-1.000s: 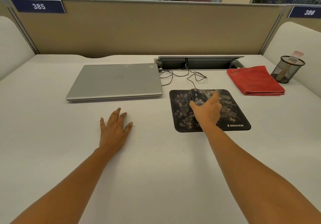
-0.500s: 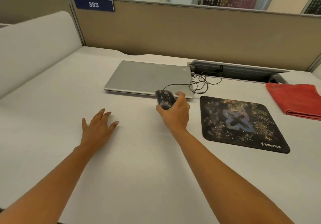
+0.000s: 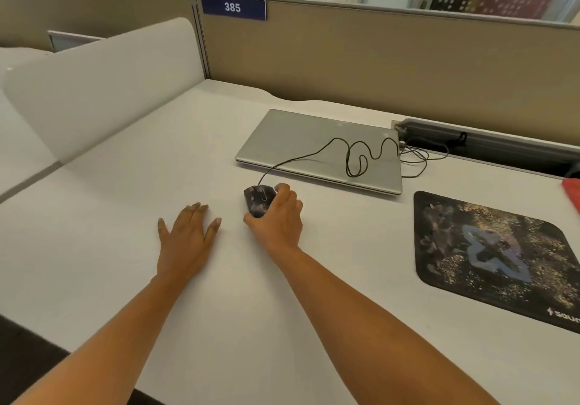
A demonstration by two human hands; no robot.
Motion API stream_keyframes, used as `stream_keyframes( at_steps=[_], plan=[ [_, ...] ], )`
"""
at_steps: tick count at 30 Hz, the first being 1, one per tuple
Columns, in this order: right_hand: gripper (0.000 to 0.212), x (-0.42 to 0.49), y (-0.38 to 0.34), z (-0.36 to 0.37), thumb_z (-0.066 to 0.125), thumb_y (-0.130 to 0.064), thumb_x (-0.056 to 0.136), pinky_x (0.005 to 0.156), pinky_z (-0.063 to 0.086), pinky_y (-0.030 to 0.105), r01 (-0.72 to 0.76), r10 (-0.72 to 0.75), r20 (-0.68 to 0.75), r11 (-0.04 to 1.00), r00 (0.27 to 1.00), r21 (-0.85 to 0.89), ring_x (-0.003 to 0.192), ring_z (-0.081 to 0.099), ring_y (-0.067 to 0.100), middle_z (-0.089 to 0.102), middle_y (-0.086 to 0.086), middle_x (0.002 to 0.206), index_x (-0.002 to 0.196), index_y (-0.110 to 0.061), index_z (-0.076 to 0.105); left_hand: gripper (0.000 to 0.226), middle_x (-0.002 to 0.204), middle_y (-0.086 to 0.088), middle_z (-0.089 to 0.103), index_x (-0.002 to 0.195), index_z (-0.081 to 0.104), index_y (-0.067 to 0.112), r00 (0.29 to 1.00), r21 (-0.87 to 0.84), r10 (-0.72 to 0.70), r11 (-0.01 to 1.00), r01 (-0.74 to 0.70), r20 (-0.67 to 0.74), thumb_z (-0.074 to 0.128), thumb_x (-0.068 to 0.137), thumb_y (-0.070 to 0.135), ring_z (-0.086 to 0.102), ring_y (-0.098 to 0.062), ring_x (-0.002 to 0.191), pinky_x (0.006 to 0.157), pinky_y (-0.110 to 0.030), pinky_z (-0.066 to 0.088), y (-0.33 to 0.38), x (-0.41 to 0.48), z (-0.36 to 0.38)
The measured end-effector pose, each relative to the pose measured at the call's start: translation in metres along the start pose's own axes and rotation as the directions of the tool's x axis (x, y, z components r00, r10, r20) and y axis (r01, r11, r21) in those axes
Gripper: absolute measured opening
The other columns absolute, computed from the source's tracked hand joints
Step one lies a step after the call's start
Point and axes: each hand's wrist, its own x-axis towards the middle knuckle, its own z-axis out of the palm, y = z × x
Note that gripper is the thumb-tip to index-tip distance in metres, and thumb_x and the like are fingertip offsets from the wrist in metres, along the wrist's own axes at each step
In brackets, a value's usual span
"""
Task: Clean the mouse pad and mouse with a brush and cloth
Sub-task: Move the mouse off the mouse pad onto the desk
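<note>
My right hand (image 3: 279, 216) grips a dark patterned wired mouse (image 3: 258, 199) that rests on the white desk, left of the laptop's front corner. Its thin cable (image 3: 348, 153) trails back across the laptop lid. My left hand (image 3: 185, 235) lies flat on the desk just left of the mouse, fingers spread, holding nothing. The black mouse pad (image 3: 492, 254), speckled with crumbs and dust, lies bare at the right, well apart from the mouse. A corner of the red cloth (image 3: 572, 189) shows at the right edge. No brush is in view.
A shut silver laptop (image 3: 314, 144) lies behind the mouse. A grey cable tray (image 3: 489, 144) runs along the back. A beige partition (image 3: 376, 56) and a white side divider (image 3: 103, 81) enclose the desk. The desk's front edge is at lower left.
My right hand has carried the mouse off the pad and leftward to the desk beside my left hand; its cable now drapes over the laptop. The view has swung left.
</note>
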Motion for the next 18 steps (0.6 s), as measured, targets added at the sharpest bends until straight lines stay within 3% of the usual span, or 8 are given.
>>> stream_keyframes(
  at_steps=[4,7,10,14,18],
  plan=[
    [0.075,0.002,-0.004,0.006,0.071,-0.039,0.071,0.077,0.041,0.029,0.012,-0.012,0.036,1.000,0.999,0.000,0.115,0.038,0.025,0.040,0.007,0.126,0.129,-0.013,0.031,0.049,0.149,0.001,0.033,0.139,0.036,0.018,1.000,-0.017,-0.009,1.000,0.009,-0.015,0.030,0.097,0.041,0.022,-0.012,0.140,0.114,-0.049,0.002,-0.001,0.000,0.001],
    [0.082,0.004,-0.009,0.009,0.072,-0.045,0.071,0.091,0.041,0.033,-0.072,0.056,0.111,0.987,0.992,0.143,0.121,0.038,0.025,0.039,0.007,0.131,0.133,-0.013,0.028,0.053,0.149,0.001,0.034,0.140,0.034,0.018,1.000,-0.017,-0.014,1.000,0.014,-0.017,0.026,0.096,0.046,0.023,-0.013,0.140,0.114,-0.049,0.003,-0.002,0.001,0.002],
    [0.073,0.007,-0.011,0.011,0.067,-0.040,0.078,0.102,0.039,0.036,-0.182,0.130,0.194,0.941,0.972,0.285,0.125,0.041,0.026,0.044,0.007,0.135,0.135,-0.014,0.029,0.059,0.146,-0.002,0.038,0.139,0.034,0.018,0.998,-0.032,0.015,0.999,-0.017,-0.062,0.021,0.092,0.052,0.030,-0.016,0.137,0.114,-0.050,0.003,-0.001,-0.001,0.002],
    [0.055,0.005,-0.009,0.011,0.056,-0.029,0.087,0.103,0.041,0.040,-0.236,0.141,0.259,0.891,0.956,0.387,0.122,0.047,0.027,0.049,0.011,0.134,0.135,-0.017,0.031,0.071,0.145,-0.004,0.040,0.139,0.033,0.016,0.995,-0.026,0.039,0.999,-0.042,-0.096,0.014,0.085,0.058,0.033,-0.018,0.136,0.114,-0.050,0.004,0.001,-0.003,-0.001],
    [0.046,0.004,-0.001,0.003,0.046,-0.020,0.092,0.097,0.040,0.032,-0.245,0.135,0.266,0.864,0.955,0.441,0.118,0.051,0.026,0.053,0.010,0.133,0.136,-0.015,0.033,0.072,0.147,-0.004,0.036,0.140,0.031,0.016,0.993,-0.022,0.069,0.997,-0.071,-0.096,0.015,0.084,0.059,0.031,-0.018,0.137,0.114,-0.048,0.002,0.002,-0.005,-0.002]
  ],
)
